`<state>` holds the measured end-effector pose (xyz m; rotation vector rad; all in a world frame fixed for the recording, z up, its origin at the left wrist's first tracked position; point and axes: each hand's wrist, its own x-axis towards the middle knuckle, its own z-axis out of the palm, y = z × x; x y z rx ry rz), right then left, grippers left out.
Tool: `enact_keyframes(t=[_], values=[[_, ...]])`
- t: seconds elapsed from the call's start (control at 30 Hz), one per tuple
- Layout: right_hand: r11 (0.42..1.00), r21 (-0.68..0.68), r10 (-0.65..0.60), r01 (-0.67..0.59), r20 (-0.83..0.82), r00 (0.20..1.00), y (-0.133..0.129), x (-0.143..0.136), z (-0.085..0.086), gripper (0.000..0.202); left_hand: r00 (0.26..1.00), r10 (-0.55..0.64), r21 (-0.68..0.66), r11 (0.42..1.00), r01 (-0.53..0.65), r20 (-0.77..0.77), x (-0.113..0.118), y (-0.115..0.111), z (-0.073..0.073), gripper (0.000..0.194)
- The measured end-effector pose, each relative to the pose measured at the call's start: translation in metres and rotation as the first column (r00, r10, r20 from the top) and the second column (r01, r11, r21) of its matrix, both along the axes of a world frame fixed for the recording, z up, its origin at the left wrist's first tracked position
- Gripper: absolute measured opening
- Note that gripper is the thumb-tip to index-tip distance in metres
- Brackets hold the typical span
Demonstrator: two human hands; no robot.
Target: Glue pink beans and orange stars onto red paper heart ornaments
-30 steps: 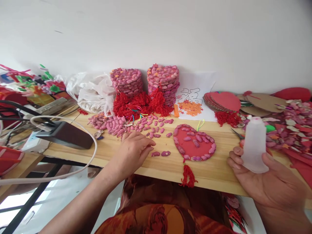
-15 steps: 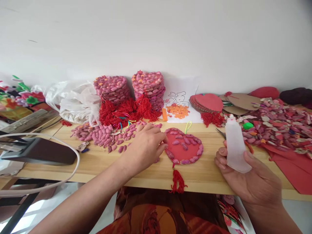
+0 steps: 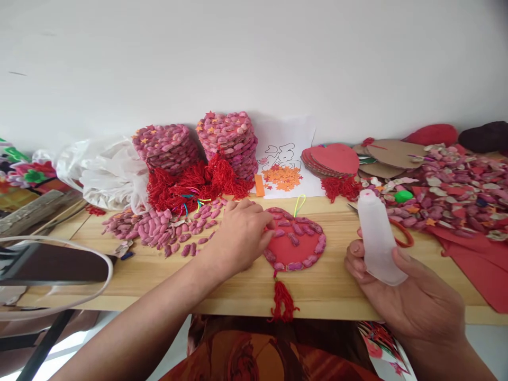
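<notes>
On the wooden table lies a red heart-shaped piece [image 3: 304, 247], edged with pink peanut shells, with a few more shells across its upper part. A yellow-green loop sticks out at its top, and a red tassel [image 3: 283, 301] hangs from its lower tip. My left hand [image 3: 244, 235] is over the heart's left edge with its fingers curled together; whatever they pinch is hidden. My right hand [image 3: 400, 286] holds a translucent white bottle [image 3: 379, 238] upright, nozzle up, right of the heart. Loose pink shells [image 3: 153, 227] lie left of my left hand.
Two stacks of shell-covered hearts [image 3: 228, 137] with red tassels stand by the wall. Behind the heart lie orange stars [image 3: 283, 178] on white paper. Red cut-outs [image 3: 333, 159] and a shell pile [image 3: 456, 190] are at right, a black adapter [image 3: 55, 263] at left.
The view has shifted slightly, so the table items appear further left. My left hand remains at the heart's left edge, and my right hand still holds the bottle.
</notes>
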<state>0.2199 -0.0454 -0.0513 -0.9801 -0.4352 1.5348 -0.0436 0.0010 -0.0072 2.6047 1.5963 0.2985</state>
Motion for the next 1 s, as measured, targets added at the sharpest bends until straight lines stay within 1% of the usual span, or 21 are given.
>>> enact_keyframes(t=[0.13, 0.27, 0.43, 0.6, 0.7, 0.8, 0.9, 1.0], values=[[1.000, -0.019, -0.003, 0.003, -0.006, 1.000, -0.001, 0.001, -0.001, 0.030, 0.998, 0.050, -0.016, 0.999, -0.050, 0.030, -0.018, -0.003, 0.003, 0.019], [0.999, 0.017, 0.027, -0.027, -0.003, 1.000, -0.002, 0.001, -0.001, 0.032, 0.995, 0.069, 0.007, 0.998, -0.069, 0.070, -0.035, -0.010, 0.002, 0.025], [0.998, 0.040, 0.051, -0.050, -0.015, 0.999, -0.002, 0.002, -0.002, 0.028, 0.992, 0.053, 0.018, 0.998, -0.056, 0.113, -0.051, -0.028, -0.002, 0.028], [0.998, 0.047, 0.046, -0.046, -0.011, 0.999, -0.003, 0.003, -0.002, 0.024, 0.981, 0.074, -0.006, 0.997, -0.074, 0.182, -0.070, -0.047, -0.008, 0.027], [0.998, 0.045, 0.051, -0.051, 0.005, 0.999, -0.002, 0.002, -0.001, 0.025, 0.974, 0.086, -0.011, 0.996, -0.086, 0.211, -0.083, -0.056, -0.011, 0.027], [0.999, 0.024, 0.021, -0.021, 0.000, 1.000, -0.001, -0.001, 0.001, 0.024, 0.969, 0.113, -0.024, 0.994, -0.111, 0.219, -0.093, -0.065, -0.013, 0.024], [0.999, -0.001, -0.033, 0.033, 0.000, 0.999, 0.001, -0.006, 0.006, 0.022, 0.964, 0.137, -0.029, 0.991, -0.133, 0.230, -0.098, -0.072, -0.011, 0.024], [0.999, -0.034, -0.028, 0.029, 0.021, 0.999, 0.004, -0.007, 0.007, 0.029, 0.955, 0.163, -0.011, 0.986, -0.165, 0.248, -0.102, -0.078, -0.006, 0.023]])
